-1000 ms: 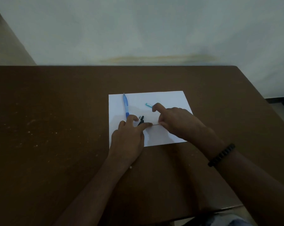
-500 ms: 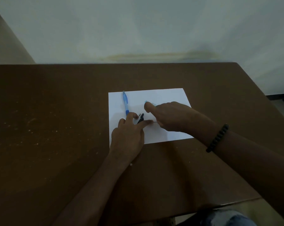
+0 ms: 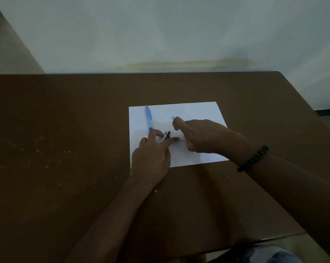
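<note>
Brown worktop [image 3: 65, 149], far edge tight against a pale wall [image 3: 160, 35], right edge slanting down toward the near right corner, near edge showing only at the lower right above a patch of denim [image 3: 270, 253]. White sheet of paper [image 3: 194, 111] lying flat at mid-worktop, well in from every edge, its near left corner hidden under the left hand [image 3: 152, 156], its right edge crossed by the right hand [image 3: 204, 135]. Broad stretch of speckled brown to the left of the sheet, a narrower strip to the right and beyond it. Blue pen [image 3: 149, 118] along the sheet's left side, far end close to the far edge of the sheet, near end just beside the left hand's bent forefinger. Small black piece [image 3: 167, 135] and tiny grey bit [image 3: 165, 132] side by side between the hands. Teal piece [image 3: 172, 117] just beyond the right hand's raised, bent forefinger. Thin rod [image 3: 182, 140] stretched between the two hands near the middle of the sheet, left end at the tip of the left thumb, right end lost beneath the right hand. Both hands curled over the sheet; whether pinching the rod or only touching it, cannot tell. Dark beaded bracelet [image 3: 253, 158] on the right wrist. Any print on the pen too small and dim to read.
</note>
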